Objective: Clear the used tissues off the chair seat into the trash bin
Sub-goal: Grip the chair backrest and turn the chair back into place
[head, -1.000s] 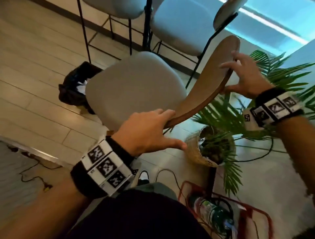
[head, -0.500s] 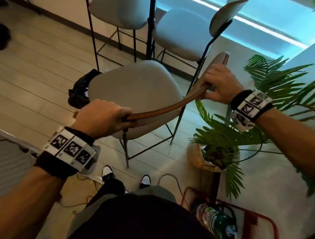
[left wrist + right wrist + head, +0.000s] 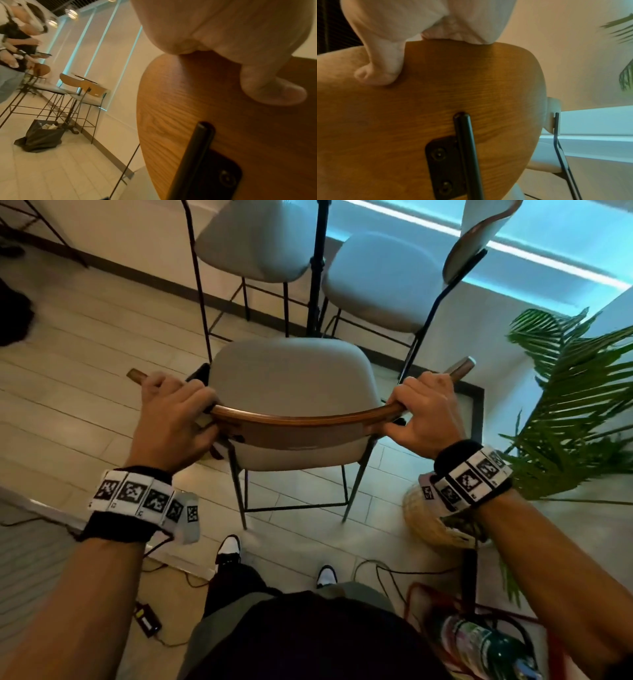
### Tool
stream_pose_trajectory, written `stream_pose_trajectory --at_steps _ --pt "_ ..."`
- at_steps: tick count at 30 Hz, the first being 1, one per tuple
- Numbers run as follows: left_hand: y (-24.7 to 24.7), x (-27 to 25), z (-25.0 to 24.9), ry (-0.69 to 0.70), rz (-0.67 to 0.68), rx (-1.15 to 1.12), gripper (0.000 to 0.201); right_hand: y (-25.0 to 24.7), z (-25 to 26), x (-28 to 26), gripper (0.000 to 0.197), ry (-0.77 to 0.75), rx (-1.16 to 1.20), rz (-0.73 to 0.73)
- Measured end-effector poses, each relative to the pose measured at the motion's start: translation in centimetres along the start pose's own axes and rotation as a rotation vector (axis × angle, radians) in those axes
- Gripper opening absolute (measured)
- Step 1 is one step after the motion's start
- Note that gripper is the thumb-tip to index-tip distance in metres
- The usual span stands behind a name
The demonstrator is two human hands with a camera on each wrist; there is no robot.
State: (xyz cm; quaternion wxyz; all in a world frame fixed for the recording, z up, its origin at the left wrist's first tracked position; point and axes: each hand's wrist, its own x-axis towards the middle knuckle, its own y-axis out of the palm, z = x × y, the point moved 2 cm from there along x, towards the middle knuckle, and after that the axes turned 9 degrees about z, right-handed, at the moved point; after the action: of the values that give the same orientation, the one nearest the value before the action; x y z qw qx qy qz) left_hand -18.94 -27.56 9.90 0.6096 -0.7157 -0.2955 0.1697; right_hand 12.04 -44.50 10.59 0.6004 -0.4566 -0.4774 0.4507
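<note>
Chair is back level now: a second ago you had it tipped toward the trash bin (image 3: 45,133), now it stands upright. Seat (image 3: 289,385) shows no tissues; white scraps sit in the bin, so the clearing looks done. Your left hand (image 3: 171,419) and right hand (image 3: 424,414) both curl over the wooden backrest (image 3: 301,424), one at each end. Bin is on the floor beyond the chair's left side, well apart from either grip.

Dim warm indoor light; cyan glow from window strips (image 3: 534,258); wrist views soft, edges bent.
</note>
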Motion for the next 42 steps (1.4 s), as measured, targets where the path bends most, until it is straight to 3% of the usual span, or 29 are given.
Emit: stream_pose_trajectory --at_steps 4,9,13,19,22,42 --pt "-1.4 1.0 6.5 0.048 0.06 -0.043 0.025 1.8 6.2 0.7 0.047 0.121 -0.009 -0.051" --pt "-3.0 0.8 14.3 0.2 0.164 -0.069 0.044 4.3 15.7 2.5 0.048 0.229 -0.02 -0.049" --pt "-2.5 3.7 19.3 0.261 0.128 -0.118 0.031 5.8 20.0 5.7 0.045 0.307 -0.085 -0.076" --pt "-4.9 13.6 24.4 0.335 0.067 -0.195 0.049 5.2 18.3 15.9 0.043 0.406 -0.02 -0.089" --pt "-4.6 16.1 25.3 0.349 0.033 -0.203 0.051 5.1 17.0 19.0 0.048 0.402 -0.02 -0.066" --pt "-3.5 24.5 26.9 0.388 0.037 -0.212 0.052 5.8 13.2 24.5 0.055 0.435 -0.017 -0.109"
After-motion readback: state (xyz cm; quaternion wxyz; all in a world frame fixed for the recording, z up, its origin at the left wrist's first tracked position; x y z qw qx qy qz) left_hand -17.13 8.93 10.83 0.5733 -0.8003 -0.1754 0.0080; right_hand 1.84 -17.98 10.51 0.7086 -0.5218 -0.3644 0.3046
